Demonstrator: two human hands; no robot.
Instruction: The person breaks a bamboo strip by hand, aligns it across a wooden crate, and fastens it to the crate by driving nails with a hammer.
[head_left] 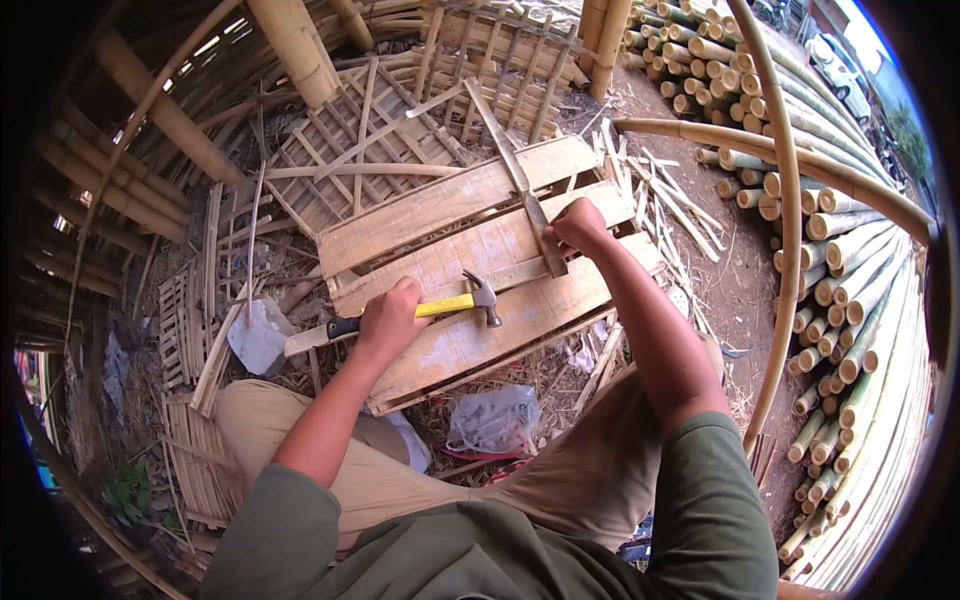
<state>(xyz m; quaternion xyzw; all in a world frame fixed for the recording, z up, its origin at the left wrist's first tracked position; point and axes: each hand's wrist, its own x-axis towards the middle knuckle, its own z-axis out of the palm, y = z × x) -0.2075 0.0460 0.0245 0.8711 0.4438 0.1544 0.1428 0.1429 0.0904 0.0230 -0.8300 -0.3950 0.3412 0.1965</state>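
Yellow hammer point(450, 304) sits clamped in left hand point(392, 318), right hand point(580, 228) pinched together over three planks point(540, 318)

Claw hammer point(445, 304): yellow handle, black grip end, grey metal head. Slatted wooden platform point(430, 265): pale tan, whitish smudges. Short-sleeved cloth shirt point(460, 555): plain dark green. Long cloth trousers point(580, 455): plain beige. Stacked round bamboo poles point(850, 270): green to pale yellow, cream cut ends. Crumpled plastic bag point(493, 420): translucent whitish. Woven bamboo lattice panel point(335, 150): tan, crisscross pattern.
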